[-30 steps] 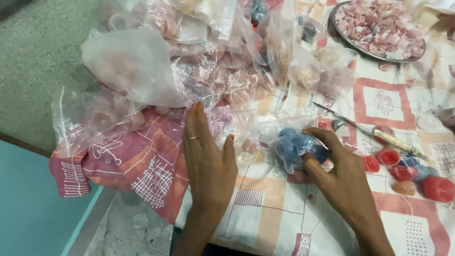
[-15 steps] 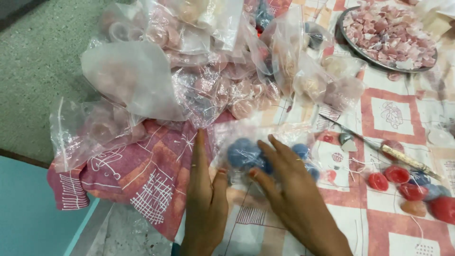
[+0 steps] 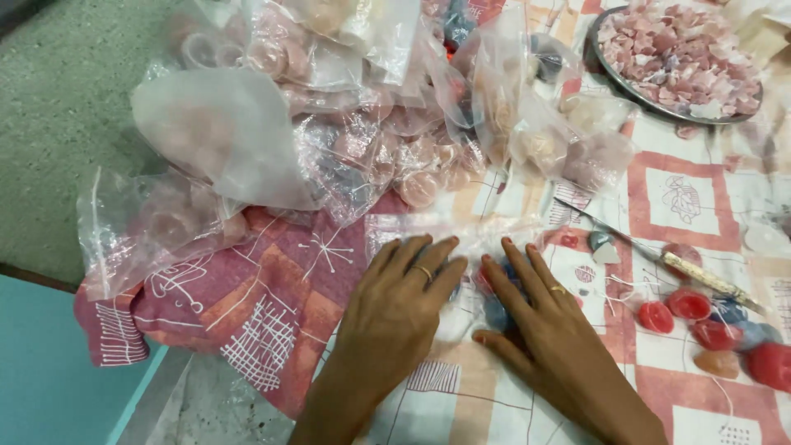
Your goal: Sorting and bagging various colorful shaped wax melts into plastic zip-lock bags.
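Left hand (image 3: pixel 395 309): flat, fingers spread, pressing the clear bag (image 3: pixel 461 239).
Right hand (image 3: pixel 544 330): flat on the same bag, over blue pieces (image 3: pixel 497 311).
Bag: on desk cloth (image 3: pixel 272 305), before the person.
Packed: heap of filled bags (image 3: pixel 329 132) behind.
Unpacked: loose red pieces (image 3: pixel 688 303), full tray (image 3: pixel 610 66).

- A clear plastic bag (image 3: pixel 486 247) lies flat on the patterned cloth (image 3: pixel 272 288), holding blue lumps (image 3: pixel 497 313).
- Left hand (image 3: pixel 395 313) and right hand (image 3: pixel 544 330) press palms-down on the bag, fingers spread, side by side.
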